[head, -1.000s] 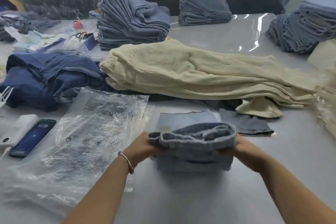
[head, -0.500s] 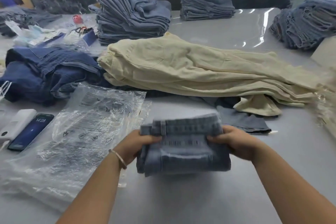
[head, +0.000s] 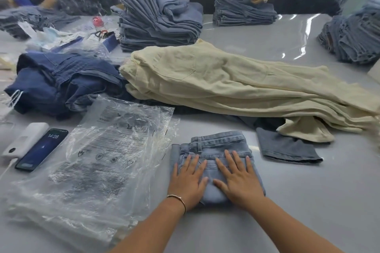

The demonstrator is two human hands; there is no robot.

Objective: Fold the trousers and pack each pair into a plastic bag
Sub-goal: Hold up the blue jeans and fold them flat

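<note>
A folded pair of light blue jeans [head: 213,146] lies flat on the grey table [head: 308,201] in front of me, waistband facing away. My left hand [head: 188,181] and my right hand [head: 237,178] press down on top of it side by side, fingers straight and spread. A stack of clear plastic bags [head: 98,162] with printed text lies just left of the jeans.
Cream trousers [head: 236,86] are piled behind the jeans, dark blue jeans [head: 57,82] at the left, a grey-blue trouser leg [head: 285,148] at the right. A phone [head: 42,149] and white power bank [head: 25,139] lie at the far left. Denim stacks [head: 160,20] and people stand at the back.
The hands held the folded jeans by their sides and turned them over; now the jeans lie flat and both palms press on top.
</note>
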